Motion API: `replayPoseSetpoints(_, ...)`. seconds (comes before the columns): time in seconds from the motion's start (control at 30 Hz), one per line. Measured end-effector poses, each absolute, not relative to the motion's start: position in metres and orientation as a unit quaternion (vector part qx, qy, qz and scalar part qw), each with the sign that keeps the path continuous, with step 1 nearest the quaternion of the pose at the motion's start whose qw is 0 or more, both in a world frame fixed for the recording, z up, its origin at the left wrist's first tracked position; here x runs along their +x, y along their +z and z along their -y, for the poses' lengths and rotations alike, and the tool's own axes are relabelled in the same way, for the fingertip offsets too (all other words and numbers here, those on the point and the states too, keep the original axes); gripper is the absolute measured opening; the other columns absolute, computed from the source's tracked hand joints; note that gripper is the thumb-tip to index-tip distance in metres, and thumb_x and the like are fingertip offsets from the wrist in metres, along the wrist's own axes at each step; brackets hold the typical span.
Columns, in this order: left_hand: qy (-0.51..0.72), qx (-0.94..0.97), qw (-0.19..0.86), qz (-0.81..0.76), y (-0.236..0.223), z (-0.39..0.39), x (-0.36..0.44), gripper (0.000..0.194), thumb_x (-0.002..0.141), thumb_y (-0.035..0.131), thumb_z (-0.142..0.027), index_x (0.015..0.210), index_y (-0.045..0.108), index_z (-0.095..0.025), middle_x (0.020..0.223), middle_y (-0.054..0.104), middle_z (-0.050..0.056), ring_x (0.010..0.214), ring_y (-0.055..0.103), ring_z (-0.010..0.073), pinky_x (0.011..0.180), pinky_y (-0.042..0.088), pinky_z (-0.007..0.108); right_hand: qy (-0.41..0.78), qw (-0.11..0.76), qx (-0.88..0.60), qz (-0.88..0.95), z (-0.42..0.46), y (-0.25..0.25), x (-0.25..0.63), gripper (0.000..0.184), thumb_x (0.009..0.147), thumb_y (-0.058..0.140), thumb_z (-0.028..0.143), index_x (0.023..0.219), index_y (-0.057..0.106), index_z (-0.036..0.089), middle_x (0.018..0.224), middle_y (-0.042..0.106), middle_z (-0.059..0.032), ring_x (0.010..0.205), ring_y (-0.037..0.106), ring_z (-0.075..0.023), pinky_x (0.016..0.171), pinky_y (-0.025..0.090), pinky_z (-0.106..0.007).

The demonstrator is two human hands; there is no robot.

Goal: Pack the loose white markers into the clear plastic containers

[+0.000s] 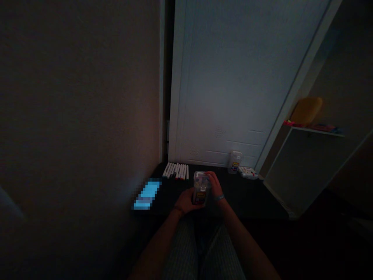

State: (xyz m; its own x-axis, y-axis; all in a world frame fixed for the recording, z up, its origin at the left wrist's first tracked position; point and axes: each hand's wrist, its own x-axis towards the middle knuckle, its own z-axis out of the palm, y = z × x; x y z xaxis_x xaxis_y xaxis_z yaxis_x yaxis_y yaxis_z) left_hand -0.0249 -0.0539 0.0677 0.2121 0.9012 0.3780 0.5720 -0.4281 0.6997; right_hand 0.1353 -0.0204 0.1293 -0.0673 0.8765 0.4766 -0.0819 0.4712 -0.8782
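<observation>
In dim light I hold a clear plastic container (201, 189) with a coloured label, upright above the dark floor in front of my legs. My left hand (185, 201) wraps its lower left side. My right hand (215, 185) grips its upper right side, fingers curled over the top near the lid. A row of several white markers (176, 171) lies on the floor just beyond the container, by the door.
A white door (233, 85) rises straight ahead, a bare wall on the left. A second clear container (234, 161) and a flat packet (248, 172) sit by the door. A lit blurred screen (147, 194) lies at left. A white cabinet (305, 167) with a yellow object stands right.
</observation>
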Motion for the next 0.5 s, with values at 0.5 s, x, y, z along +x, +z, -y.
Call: replayPoseSetpoints(0.5, 0.385, 0.750, 0.194, -0.503, 0.062, 0.050, -0.026, 0.064, 0.054, 0.081, -0.051, 0.109, 0.062, -0.023, 0.107, 0.069, 0.004, 0.099, 0.063, 0.0285, 0.085, 0.049, 0.036, 0.258, 0.542, -0.268, 0.754, 0.023, 0.114, 0.150, 0.055, 0.074, 0.069, 0.043, 0.121, 0.047, 0.024, 0.135, 0.046, -0.0100, 0.123, 0.047, -0.0252, 0.102, 0.039, -0.039)
